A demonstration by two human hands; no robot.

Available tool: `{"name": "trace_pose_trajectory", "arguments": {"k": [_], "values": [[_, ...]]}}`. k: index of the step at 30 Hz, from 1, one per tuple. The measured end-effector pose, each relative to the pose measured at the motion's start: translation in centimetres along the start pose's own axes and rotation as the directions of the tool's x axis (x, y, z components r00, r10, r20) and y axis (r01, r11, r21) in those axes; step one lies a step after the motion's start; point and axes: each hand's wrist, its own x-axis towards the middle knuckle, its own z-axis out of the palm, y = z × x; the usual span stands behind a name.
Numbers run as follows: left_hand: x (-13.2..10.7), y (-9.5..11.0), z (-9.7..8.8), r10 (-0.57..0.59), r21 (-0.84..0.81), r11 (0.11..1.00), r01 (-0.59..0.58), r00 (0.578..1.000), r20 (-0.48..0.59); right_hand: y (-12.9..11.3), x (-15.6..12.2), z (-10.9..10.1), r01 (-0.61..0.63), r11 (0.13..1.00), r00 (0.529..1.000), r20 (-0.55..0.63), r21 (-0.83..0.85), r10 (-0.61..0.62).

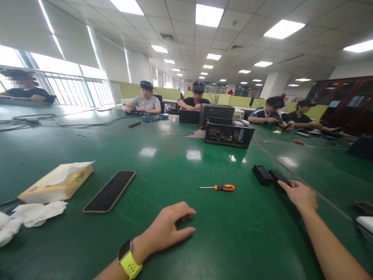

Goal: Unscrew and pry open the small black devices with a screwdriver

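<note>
One black block (279,179) — touching right hand (300,195); left hand (167,226) — well apart

Near-hand block (276,175): black, oblong, at a slant, with a finger of the right hand (300,196) on top; the rest of the grip is hidden.
Neighbouring block (261,175): black, box-shaped, slanted alike, just beside its fellow, well short of the far edge of the tabletop (163,167).
Screwdriver (224,188): orange-and-black handle, thin metal shaft; lies flat, roughly parallel to that far edge, tip leftward.
</note>
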Motion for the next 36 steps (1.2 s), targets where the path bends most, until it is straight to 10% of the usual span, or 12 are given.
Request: {"name": "trace_pose_trajectory", "arguments": {"k": [21, 30, 33, 36], "values": [[0.0, -0.3, 0.2, 0.006, 0.004, 1.000, -0.006, 1.000, -0.008, -4.5, -3.4, 0.6, 0.139, 0.985, 0.990, -0.052, 0.103, -0.135], [0.1, 0.0, 0.2, 0.016, 0.013, 1.000, -0.016, 1.000, -0.022, -6.3, -4.9, 1.1, 0.204, 0.882, 0.973, 0.011, 0.425, -0.230], [0.1, 0.0, 0.1, 0.037, 0.012, 0.999, -0.036, 0.996, -0.076, -7.5, -8.0, 0.2, 0.259, 0.751, 0.908, 0.112, 0.608, -0.404], [0.1, -0.1, 0.0, 0.044, 0.032, 0.999, -0.039, 0.981, -0.189, -9.2, -13.3, -0.4, 0.283, 0.631, 0.738, 0.256, 0.722, -0.624]]}}
